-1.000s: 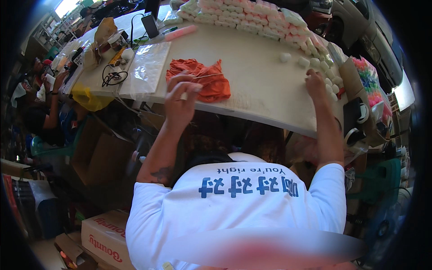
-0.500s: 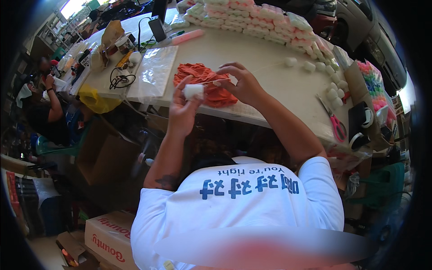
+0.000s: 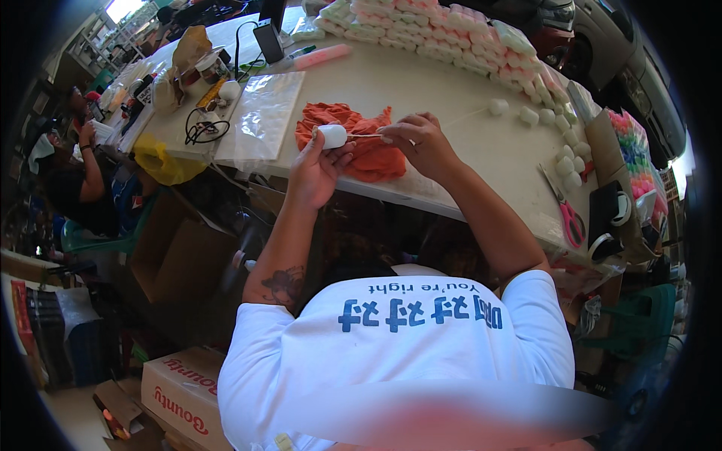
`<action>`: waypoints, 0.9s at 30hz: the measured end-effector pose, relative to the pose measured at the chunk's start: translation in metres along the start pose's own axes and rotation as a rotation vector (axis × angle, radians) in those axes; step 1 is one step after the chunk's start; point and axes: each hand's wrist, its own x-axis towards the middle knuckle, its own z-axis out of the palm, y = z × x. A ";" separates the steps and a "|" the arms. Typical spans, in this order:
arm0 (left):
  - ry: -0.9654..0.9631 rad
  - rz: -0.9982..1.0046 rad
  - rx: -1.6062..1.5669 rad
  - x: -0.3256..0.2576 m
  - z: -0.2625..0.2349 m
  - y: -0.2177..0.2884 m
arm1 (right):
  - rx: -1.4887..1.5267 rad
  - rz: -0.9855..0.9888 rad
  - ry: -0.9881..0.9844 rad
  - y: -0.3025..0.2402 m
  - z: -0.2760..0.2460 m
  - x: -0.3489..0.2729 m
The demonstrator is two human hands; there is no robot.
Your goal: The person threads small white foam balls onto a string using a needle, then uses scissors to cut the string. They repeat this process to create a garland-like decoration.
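Observation:
My left hand [image 3: 314, 174] holds a white marshmallow-like cylinder [image 3: 332, 136] between thumb and fingers, over the table's near edge. From the right, my right hand [image 3: 418, 143] pinches a thin pale stick [image 3: 365, 135]. The stick's left end meets the side of the white piece; whether it has gone in, I cannot make out. Below and behind both hands lies a crumpled orange cloth [image 3: 368, 163].
Right of my hands, several white pieces [image 3: 567, 165] line the table, near pink-handled scissors [image 3: 571, 222] and a cardboard box [image 3: 613, 150]. Bagged pastel pieces [image 3: 451, 34] are stacked behind. At left are a clear plastic sheet [image 3: 263, 113], black cable [image 3: 204, 129] and another person [image 3: 92, 177].
My left hand has turned, and the white piece has shifted slightly up and right. My right hand has moved a little right and lower, with the stick now level against the piece.

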 end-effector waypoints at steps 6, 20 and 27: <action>-0.069 -0.020 0.031 0.005 0.017 -0.006 | -0.050 -0.065 0.136 -0.008 -0.011 -0.005; -0.115 -0.028 0.004 0.004 0.023 -0.007 | -0.119 -0.141 0.221 -0.013 -0.022 -0.007; -0.076 -0.006 0.024 0.005 0.025 -0.010 | -0.122 -0.157 0.230 -0.016 -0.024 -0.007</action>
